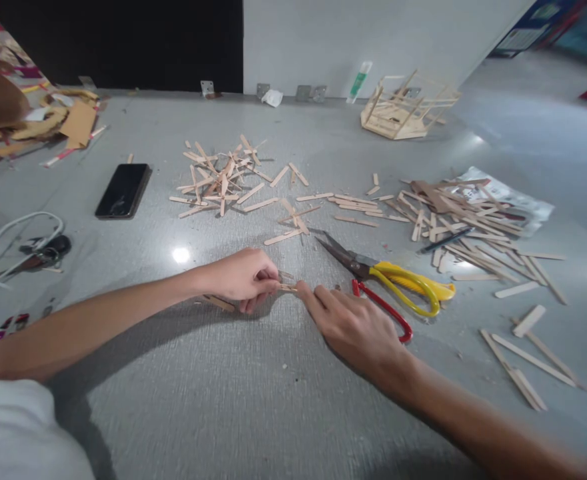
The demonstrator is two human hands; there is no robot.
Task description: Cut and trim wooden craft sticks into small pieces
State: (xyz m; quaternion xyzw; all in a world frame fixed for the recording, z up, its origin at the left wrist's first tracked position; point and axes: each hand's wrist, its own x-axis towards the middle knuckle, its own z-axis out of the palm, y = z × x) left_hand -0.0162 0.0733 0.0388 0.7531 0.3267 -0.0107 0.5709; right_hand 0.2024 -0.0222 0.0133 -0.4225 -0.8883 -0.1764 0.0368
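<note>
Between my two hands are small wooden craft sticks (288,288), pinched at both ends just above the grey table; how they join is too small to tell. My left hand (246,277) grips their left end between thumb and fingers. Closed on the right end is my right hand (350,320), its fingers bent and knuckles up. Another craft stick (219,303) lies partly hidden under my left wrist. Scissors (358,267) with one yellow and one red handle rest just beyond my right hand, blades pointing to the far left.
A pile of short crossed sticks (223,177) lies beyond my hands. At right, many loose sticks (488,220) cover a plastic packet (536,207). A stick frame (398,120) and glue tube (359,81) stand near the back wall. A phone (123,191) and cable (18,223) lie left.
</note>
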